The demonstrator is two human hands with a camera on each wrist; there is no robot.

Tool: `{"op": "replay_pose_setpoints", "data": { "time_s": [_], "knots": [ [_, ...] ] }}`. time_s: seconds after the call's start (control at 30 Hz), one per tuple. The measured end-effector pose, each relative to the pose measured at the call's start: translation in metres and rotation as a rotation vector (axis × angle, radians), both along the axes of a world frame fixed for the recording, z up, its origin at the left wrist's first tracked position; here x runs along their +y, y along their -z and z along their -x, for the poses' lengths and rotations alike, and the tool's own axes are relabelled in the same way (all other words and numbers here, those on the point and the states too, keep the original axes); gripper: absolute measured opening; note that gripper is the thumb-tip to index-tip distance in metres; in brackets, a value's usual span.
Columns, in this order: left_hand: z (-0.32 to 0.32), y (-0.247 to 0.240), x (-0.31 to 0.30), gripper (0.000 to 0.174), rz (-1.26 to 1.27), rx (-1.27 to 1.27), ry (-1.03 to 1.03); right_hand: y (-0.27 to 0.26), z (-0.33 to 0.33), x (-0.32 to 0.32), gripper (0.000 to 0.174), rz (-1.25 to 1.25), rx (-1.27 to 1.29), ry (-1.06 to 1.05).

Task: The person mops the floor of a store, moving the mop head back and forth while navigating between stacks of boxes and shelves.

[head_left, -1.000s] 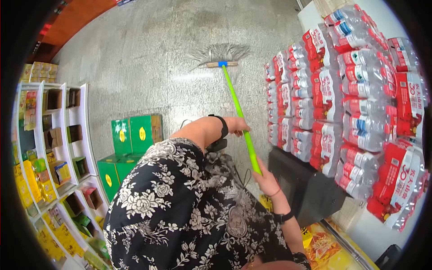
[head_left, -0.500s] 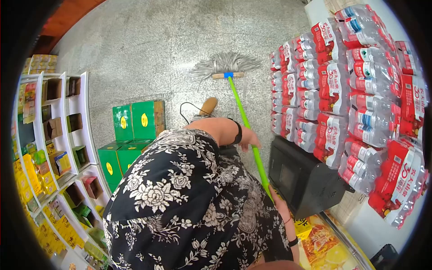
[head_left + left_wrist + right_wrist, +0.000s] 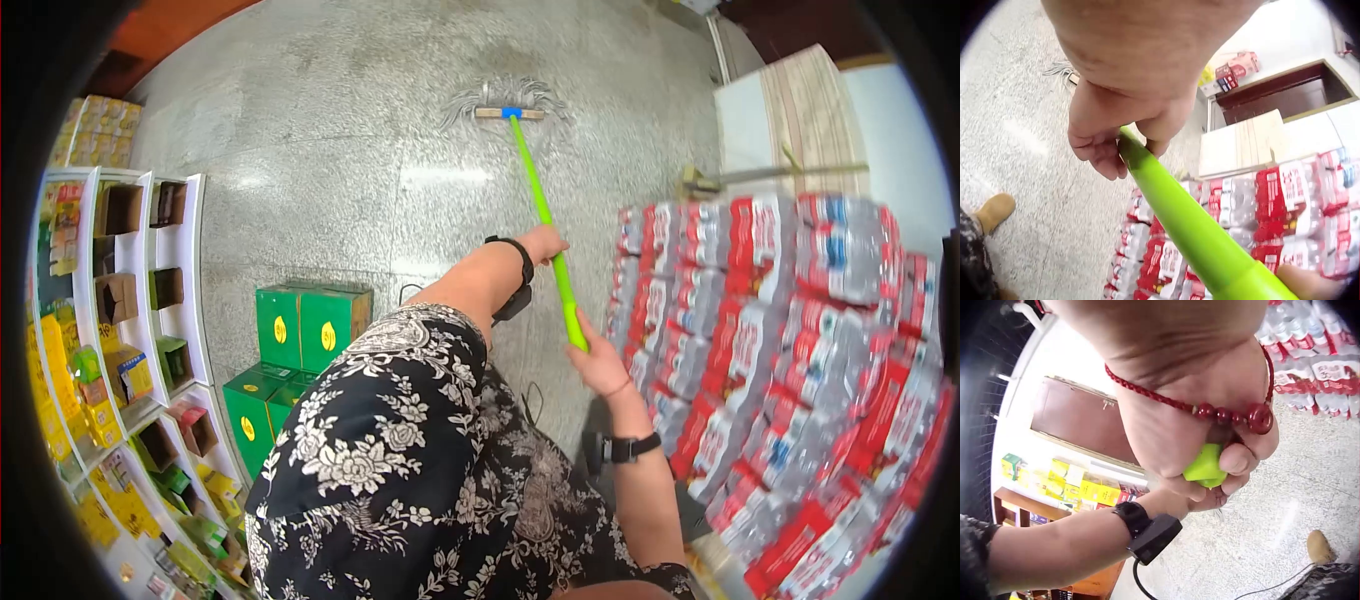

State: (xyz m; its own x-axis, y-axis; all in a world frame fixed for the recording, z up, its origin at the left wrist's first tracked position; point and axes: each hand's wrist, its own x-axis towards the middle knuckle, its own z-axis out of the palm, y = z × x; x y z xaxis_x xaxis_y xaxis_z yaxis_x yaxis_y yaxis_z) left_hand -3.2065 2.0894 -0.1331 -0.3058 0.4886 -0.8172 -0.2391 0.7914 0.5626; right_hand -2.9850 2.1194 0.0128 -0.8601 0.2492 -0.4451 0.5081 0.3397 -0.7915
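A mop with a bright green pole [image 3: 535, 190] reaches forward over the floor. Its grey strands [image 3: 545, 95] fan out beyond a wooden bar with a blue socket [image 3: 512, 114]. My left hand [image 3: 543, 243] grips the pole partway down; in the left wrist view, fingers and thumb of that left hand [image 3: 1122, 119] curl round it. Nearer my body, my right hand [image 3: 603, 368] holds the pole's upper end. The right wrist view shows the green pole end [image 3: 1207, 465] poking out of the right hand's [image 3: 1210, 431] curled fingers.
Shrink-wrapped water bottles [image 3: 740, 340] are stacked high on the right. Green cartons [image 3: 315, 325] stand at the left, next to white shelves [image 3: 195, 290] of packaged goods. A brown shoe [image 3: 996, 212] is on the speckled floor [image 3: 330, 150]. A cable [image 3: 535, 400] lies near my feet.
The mop first came back toward me, then slid forward, its head now farther away than before. Both hands moved with the pole. The view has shifted, with the bottle stack lower in it.
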Motion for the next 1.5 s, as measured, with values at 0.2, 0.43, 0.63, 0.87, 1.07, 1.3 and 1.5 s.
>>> {"op": "replay_pose_setpoints", "data": {
  "time_s": [0.2, 0.43, 0.63, 0.87, 1.07, 1.3, 1.5],
  "knots": [
    [0.129, 0.006, 0.027, 0.032, 0.1, 0.287, 0.159, 0.023, 0.157, 0.032, 0.065, -0.007, -0.307, -0.039],
    [0.137, 0.01, -0.008, 0.034, 0.073, 0.16, 0.153, 0.023, 0.153, 0.016, 0.067, 0.046, -0.284, -0.132],
    [0.042, -0.022, -0.052, 0.036, 0.017, -0.075, 0.054, -0.016, 0.057, 0.016, 0.066, 0.095, -0.383, -0.299],
    [-0.072, -0.047, -0.095, 0.047, 0.045, -0.442, 0.168, -0.087, -0.047, 0.037, 0.065, 0.154, -0.416, -0.484],
    [-0.106, -0.063, -0.097, 0.055, 0.05, -0.61, 0.279, -0.11, -0.087, 0.07, 0.062, 0.098, -0.279, -0.578],
    [-0.087, -0.054, -0.127, 0.05, -0.04, -0.495, -0.015, -0.087, -0.04, 0.039, 0.056, -0.008, -0.265, -0.64],
    [0.029, -0.004, -0.165, 0.035, -0.012, -0.203, -0.196, -0.046, 0.081, -0.027, 0.056, -0.006, -0.379, -0.517]
  ]
}}
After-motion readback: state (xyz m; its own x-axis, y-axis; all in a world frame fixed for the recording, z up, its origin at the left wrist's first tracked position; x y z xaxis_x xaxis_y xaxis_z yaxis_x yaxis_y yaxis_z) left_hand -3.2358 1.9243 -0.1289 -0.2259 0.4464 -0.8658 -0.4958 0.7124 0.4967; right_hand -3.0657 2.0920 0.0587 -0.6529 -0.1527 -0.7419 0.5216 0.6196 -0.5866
